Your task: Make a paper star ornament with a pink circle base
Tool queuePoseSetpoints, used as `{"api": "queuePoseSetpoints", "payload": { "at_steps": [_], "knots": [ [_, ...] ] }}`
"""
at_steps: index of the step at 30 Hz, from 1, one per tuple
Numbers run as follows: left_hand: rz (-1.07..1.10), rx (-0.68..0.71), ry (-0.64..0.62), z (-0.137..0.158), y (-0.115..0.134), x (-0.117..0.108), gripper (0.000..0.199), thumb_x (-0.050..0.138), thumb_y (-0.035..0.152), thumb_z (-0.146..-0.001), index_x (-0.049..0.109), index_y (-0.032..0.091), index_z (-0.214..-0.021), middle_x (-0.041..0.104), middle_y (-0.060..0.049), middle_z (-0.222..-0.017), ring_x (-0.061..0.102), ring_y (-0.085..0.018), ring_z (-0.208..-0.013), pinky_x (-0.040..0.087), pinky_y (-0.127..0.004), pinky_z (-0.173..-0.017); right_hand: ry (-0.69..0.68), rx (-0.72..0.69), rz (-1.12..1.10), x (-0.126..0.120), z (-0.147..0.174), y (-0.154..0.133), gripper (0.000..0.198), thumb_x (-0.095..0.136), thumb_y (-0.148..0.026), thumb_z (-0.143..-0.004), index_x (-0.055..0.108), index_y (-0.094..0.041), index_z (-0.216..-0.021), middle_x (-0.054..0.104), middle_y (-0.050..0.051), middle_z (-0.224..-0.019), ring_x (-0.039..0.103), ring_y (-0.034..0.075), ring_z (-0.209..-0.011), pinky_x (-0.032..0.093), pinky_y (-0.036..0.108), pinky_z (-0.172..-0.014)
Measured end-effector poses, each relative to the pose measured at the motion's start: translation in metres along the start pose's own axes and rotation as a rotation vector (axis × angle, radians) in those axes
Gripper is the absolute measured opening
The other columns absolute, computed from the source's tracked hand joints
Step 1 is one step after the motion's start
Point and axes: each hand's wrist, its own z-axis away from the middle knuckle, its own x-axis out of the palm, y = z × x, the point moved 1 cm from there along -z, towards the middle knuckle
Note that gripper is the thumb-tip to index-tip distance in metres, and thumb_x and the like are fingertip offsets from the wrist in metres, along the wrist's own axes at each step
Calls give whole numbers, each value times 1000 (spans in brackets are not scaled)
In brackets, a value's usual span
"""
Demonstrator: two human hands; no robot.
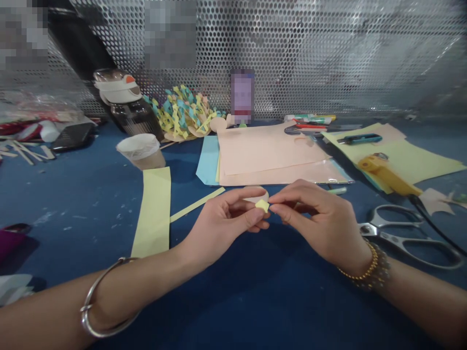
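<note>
In the head view, a small pale yellow folded-paper star (262,205) with a pentagon-like outline is held above the blue table. My left hand (233,211) pinches it between thumb and fingers. At its right corner, the thumb and fingertips of my right hand (310,206) are closed against the paper. Just behind the fingers shows a pale rounded thing (260,194), mostly hidden. Left of my hands lie a wide yellow paper sheet (153,209) and a narrow yellow paper strip (199,204).
Paper sheets (270,150) lie behind my hands. Scissors (404,238), a yellow glue gun (388,175) and a utility knife (359,139) are at right. A paper cup (142,149), dark bottle (127,107) and a paper-strip cluster (186,114) stand at left, before a perforated metal panel (310,53).
</note>
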Motion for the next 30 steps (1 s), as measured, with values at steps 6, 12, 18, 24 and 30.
{"api": "queuePoseSetpoints", "payload": {
  "at_steps": [6, 12, 18, 24, 30],
  "knots": [
    [-10, 7, 5, 1, 0, 0, 20, 72, 22, -78, 64, 16, -96, 73, -1, -78, 71, -11, -67, 55, -18, -62, -5, 11, 7, 0, -1, 0, 6, 67, -15, -82, 70, -20, -83, 67, 1, -80, 63, 11, -68, 53, 22, -56],
    [-13, -15, 29, 1, -1, -1, 19, 74, 24, -76, 67, 16, -92, 75, -1, -80, 72, -13, -71, 57, -20, -65, -7, 62, -30, 2, -1, 1, 5, 67, -17, -82, 70, -20, -82, 66, 1, -79, 61, 10, -62, 53, 22, -53],
    [-7, -33, 27, 1, -1, -1, 20, 75, 25, -76, 68, 16, -92, 75, -1, -79, 72, -12, -71, 56, -18, -63, -8, 72, -35, 2, 0, 1, 4, 66, -18, -83, 69, -20, -81, 66, 1, -79, 63, 12, -68, 55, 22, -56],
    [7, -47, 37, 1, 0, 0, 20, 76, 25, -75, 69, 16, -92, 74, -1, -78, 72, -11, -70, 56, -17, -62, -30, 102, -29, 3, 0, -1, 5, 64, -19, -84, 66, -19, -80, 65, 0, -78, 61, 10, -60, 52, 22, -52],
    [-9, -16, 44, 1, 0, 0, 26, 76, 28, -74, 71, 18, -97, 75, -3, -84, 71, -14, -73, 56, -23, -67, -24, 110, -27, 4, 1, 0, 5, 63, -20, -84, 65, -20, -79, 65, 0, -77, 62, 11, -62, 53, 22, -53]
  ]
}}
